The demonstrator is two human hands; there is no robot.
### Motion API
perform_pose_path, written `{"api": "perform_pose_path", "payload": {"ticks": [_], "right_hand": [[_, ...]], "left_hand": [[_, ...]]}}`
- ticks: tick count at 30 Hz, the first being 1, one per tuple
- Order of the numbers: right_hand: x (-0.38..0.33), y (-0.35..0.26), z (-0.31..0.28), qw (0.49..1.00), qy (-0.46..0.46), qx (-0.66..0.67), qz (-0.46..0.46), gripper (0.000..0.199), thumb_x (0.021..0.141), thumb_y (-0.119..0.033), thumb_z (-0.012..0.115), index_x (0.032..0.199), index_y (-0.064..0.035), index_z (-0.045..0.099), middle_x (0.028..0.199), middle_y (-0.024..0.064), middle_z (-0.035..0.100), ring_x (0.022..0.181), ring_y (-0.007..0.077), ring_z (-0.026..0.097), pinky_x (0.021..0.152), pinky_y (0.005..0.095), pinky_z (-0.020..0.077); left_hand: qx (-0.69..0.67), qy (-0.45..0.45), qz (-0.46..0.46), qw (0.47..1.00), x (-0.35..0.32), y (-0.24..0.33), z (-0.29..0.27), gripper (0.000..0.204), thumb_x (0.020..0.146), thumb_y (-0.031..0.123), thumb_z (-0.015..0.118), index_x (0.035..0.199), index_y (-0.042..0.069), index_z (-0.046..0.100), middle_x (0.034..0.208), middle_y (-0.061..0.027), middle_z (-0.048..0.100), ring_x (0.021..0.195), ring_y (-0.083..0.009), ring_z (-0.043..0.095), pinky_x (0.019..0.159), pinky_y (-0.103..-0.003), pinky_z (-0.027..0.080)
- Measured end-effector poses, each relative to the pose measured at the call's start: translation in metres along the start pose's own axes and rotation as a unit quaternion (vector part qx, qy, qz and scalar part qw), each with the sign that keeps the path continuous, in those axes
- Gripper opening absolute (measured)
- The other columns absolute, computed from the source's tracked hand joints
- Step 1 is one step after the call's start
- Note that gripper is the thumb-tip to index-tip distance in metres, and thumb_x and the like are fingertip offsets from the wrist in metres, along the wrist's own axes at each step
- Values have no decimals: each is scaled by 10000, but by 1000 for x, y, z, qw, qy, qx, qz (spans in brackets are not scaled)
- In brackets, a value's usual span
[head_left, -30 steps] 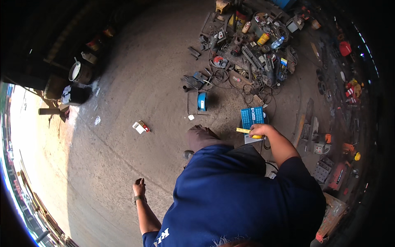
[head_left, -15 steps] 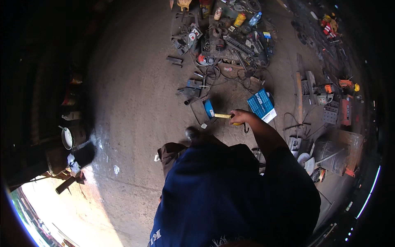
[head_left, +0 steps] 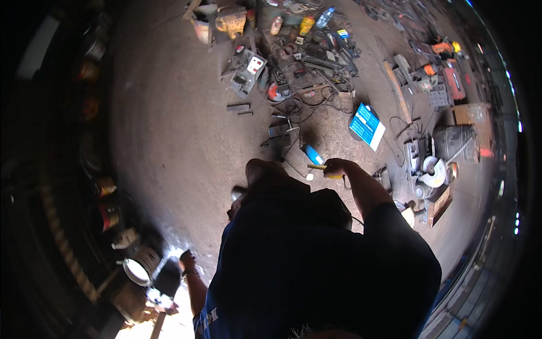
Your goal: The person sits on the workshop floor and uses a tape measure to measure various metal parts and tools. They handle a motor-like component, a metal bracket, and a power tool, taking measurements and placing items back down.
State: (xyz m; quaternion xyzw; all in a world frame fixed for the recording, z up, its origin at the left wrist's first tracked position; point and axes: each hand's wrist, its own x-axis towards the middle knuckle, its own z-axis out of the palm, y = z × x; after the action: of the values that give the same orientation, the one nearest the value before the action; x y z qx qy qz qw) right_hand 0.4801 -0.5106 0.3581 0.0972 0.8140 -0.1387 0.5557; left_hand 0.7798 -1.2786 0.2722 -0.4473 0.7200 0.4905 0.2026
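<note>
Much of the lower middle is blocked by the person's dark blue shirt, so the legs and the floor beneath are hidden. The right hand is seen closed around a yellow-handled tool; only the slim yellow shaft shows, its working end being too small to make out. The tool is held just above the concrete floor, beside a small blue box. The left hand is seen low at the left, partly lost in glare from a bright patch of sunlight, and whether its fingers are spread or curled cannot be told. Just beside it a round metal pot with a pale rim is made out, with other dark vessels blurred into shadow. The floor is rough, grey and dusty. Farther off, a flat blue-and-white carton is seen lying tilted, near tangled black cables. A heap of metal parts and tools is spread along the top edge, bent by the lens and hard to separate. At the right, a grey bucket is seen.
</note>
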Motion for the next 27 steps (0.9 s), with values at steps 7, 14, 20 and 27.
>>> {"api": "perform_pose_path", "payload": {"ticks": [7, 14, 20, 27], "right_hand": [[30, -83, -16, 995, -63, 69, 26, 685, 740, -421, 805, 1303, -65, 642, 1198, 168, 689, 1062, 268, 682, 835, 426, 589], [124, -235, -157, 999, -2, 26, -35, 513, 745, -468, 739, 990, -19, 757, 946, 158, 750, 843, 282, 722, 754, 433, 560], [164, -432, -349, 964, 157, 167, -134, 472, 788, -306, 782, 1163, -43, 668, 1021, 126, 727, 899, 243, 671, 816, 402, 539], [194, -562, -439, 972, 170, 142, -77, 619, 801, -339, 767, 1302, -19, 594, 1150, 189, 704, 1037, 297, 679, 891, 403, 534]], "left_hand": [[-63, 116, 47, 990, 227, 305, -154, 298, 1011, 303, 588, 1143, 44, 656, 1016, -60, 716, 846, -175, 705, 702, -387, 581], [97, -109, 161, 976, 295, 455, -65, 353, 970, 314, 645, 1217, 62, 651, 969, -106, 716, 812, -225, 704, 704, -358, 546], [352, -207, 86, 909, 376, 454, -74, 268, 946, 282, 673, 1126, 88, 636, 864, -84, 671, 699, -210, 650, 638, -349, 528], [355, -238, 69, 901, 565, 641, -159, 198, 931, 270, 699, 964, 104, 596, 772, -53, 606, 644, -172, 598, 553, -357, 505]]}}
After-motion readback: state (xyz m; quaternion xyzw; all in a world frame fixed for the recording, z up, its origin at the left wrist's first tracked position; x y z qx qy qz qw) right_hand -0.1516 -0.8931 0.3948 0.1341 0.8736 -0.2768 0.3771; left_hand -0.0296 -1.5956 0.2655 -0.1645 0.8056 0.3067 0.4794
